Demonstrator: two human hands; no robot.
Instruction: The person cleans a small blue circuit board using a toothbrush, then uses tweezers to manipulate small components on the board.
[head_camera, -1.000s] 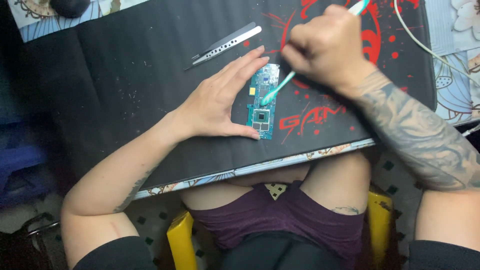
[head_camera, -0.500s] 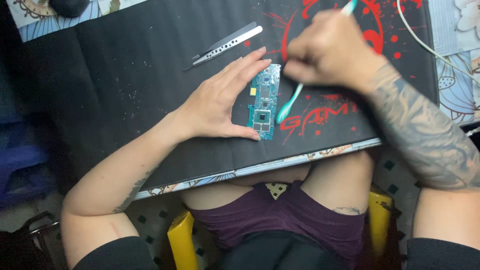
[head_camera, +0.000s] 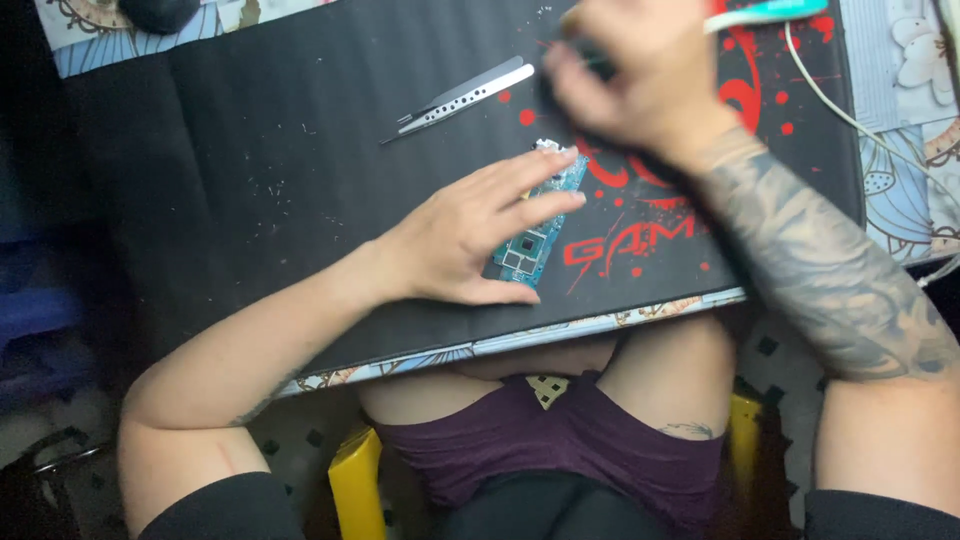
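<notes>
Open mat (head_camera: 250, 200) left — tweezers (head_camera: 462, 98) and cable (head_camera: 850, 115) obstruct beyond.

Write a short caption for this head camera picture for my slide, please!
Left hand pins a small blue circuit board on a black mat; right hand lifts a teal tool near tweezers.

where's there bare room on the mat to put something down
Most open: the black mat left of the tweezers, above the left forearm. A thinner strip lies below the circuit board, by the mat's front edge. Crowded: around the left hand, board and right hand.
</notes>
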